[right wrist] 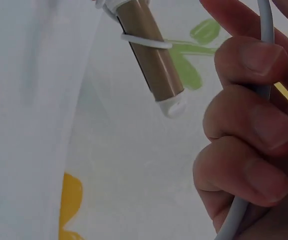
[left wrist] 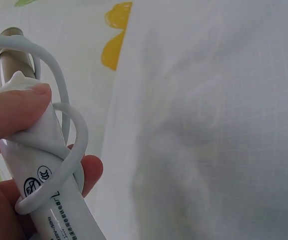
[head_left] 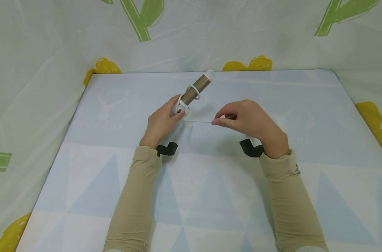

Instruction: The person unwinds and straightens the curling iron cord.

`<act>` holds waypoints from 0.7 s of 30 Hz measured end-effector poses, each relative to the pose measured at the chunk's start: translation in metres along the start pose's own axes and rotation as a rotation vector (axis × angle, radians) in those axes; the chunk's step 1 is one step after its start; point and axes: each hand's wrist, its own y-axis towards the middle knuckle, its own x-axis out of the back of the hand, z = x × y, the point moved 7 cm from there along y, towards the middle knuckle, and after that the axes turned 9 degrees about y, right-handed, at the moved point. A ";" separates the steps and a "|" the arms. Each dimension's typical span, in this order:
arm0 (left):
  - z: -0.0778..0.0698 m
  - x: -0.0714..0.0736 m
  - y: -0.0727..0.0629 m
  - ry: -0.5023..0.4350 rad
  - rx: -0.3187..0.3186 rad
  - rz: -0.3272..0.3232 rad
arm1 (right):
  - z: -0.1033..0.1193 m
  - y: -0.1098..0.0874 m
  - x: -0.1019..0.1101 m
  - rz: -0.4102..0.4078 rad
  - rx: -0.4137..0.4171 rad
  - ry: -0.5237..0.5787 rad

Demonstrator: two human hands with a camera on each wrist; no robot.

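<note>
A curling iron (head_left: 198, 87) with a gold barrel, a white tip and a white handle slants up over the table. My left hand (head_left: 162, 120) grips its handle, the thumb lying along the top in the left wrist view, where black printing shows on the handle (left wrist: 30, 162). White cord (left wrist: 59, 75) loops around both handle and barrel. To the right, my right hand (head_left: 249, 117) pinches a length of that cord (head_left: 199, 121), which runs taut and nearly level from the handle. In the right wrist view the cord (right wrist: 266, 22) passes under curled fingers (right wrist: 238, 170).
Beneath both hands lies a table (head_left: 206, 196) covered with a pale blue and white triangle-print cloth. A light curtain (head_left: 191, 42) with green stems and yellow flowers hangs behind it and at the sides. Black curved fittings (head_left: 168, 148) sit at both wrists.
</note>
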 end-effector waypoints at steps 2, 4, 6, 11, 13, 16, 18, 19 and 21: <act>0.001 0.001 -0.001 -0.001 0.005 -0.003 | 0.006 0.002 -0.008 0.062 0.017 -0.016; 0.001 0.002 -0.001 -0.003 0.007 -0.007 | 0.008 0.002 -0.015 0.127 -0.006 -0.023; 0.002 0.003 -0.002 0.000 0.011 -0.009 | 0.007 0.003 -0.021 0.186 -0.043 -0.026; 0.000 0.004 -0.003 -0.005 0.010 -0.019 | 0.001 0.001 -0.025 0.252 -0.105 -0.040; 0.000 0.004 -0.003 -0.007 0.009 -0.019 | -0.002 0.001 -0.026 0.264 -0.121 -0.045; 0.000 0.004 -0.003 0.000 0.012 -0.016 | -0.007 0.001 -0.027 0.285 -0.158 -0.049; 0.000 0.003 -0.003 0.006 0.015 -0.012 | -0.012 0.000 -0.028 0.305 -0.196 -0.049; 0.001 0.003 -0.002 0.005 0.016 -0.013 | -0.015 0.000 -0.029 0.314 -0.217 -0.047; 0.001 0.003 -0.002 0.005 0.019 -0.013 | -0.021 -0.001 -0.031 0.335 -0.261 -0.048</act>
